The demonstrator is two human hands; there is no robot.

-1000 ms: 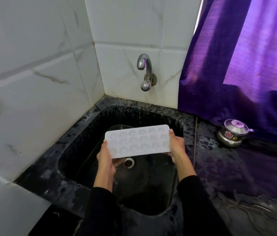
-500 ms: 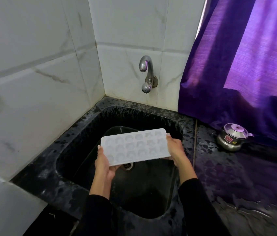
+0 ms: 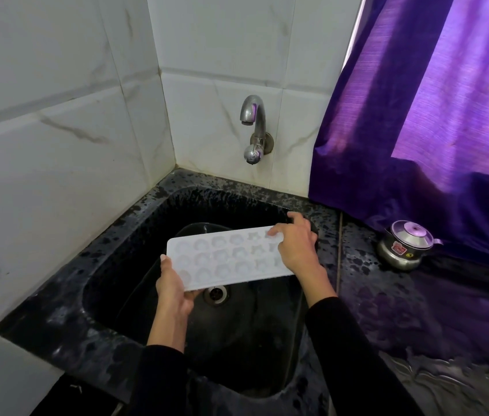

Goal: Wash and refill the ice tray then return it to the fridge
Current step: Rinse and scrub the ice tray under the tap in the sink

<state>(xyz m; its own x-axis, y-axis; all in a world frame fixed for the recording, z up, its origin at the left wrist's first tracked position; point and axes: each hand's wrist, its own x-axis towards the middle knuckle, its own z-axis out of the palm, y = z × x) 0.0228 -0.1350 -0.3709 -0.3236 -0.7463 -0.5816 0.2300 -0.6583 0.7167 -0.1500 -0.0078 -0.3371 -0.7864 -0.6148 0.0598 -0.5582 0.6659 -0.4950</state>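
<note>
White marble-veined wall tiles point(image 3: 57, 130) fill the left side and meet in a corner behind the black speckled stone sink point(image 3: 111, 244), which is sunk into the back left corner of the dark wet counter point(image 3: 417, 310). The person's left hand point(image 3: 174, 291), coming out of a black sleeve point(image 3: 159, 382), pinches the near left corner of the white rectangular plastic ice tray point(image 3: 225, 256), thumb on top of the rim and fingers curled beneath. The tray is held above the sink basin, roughly level with its moulded cups facing up, and it covers part of the round metal drain point(image 3: 215, 294) below it. On the back wall above the basin's far edge a curved chrome tap point(image 3: 253, 127) is mounted, with no water running from it. The right hand point(image 3: 295, 247) lies over the tray's right end, fingers spread across the top cups and bent over the far edge. Farther right, a small steel pot with a glass lid point(image 3: 405, 246) stands on the counter near its back edge, just in front of the purple curtain point(image 3: 432, 115).
</note>
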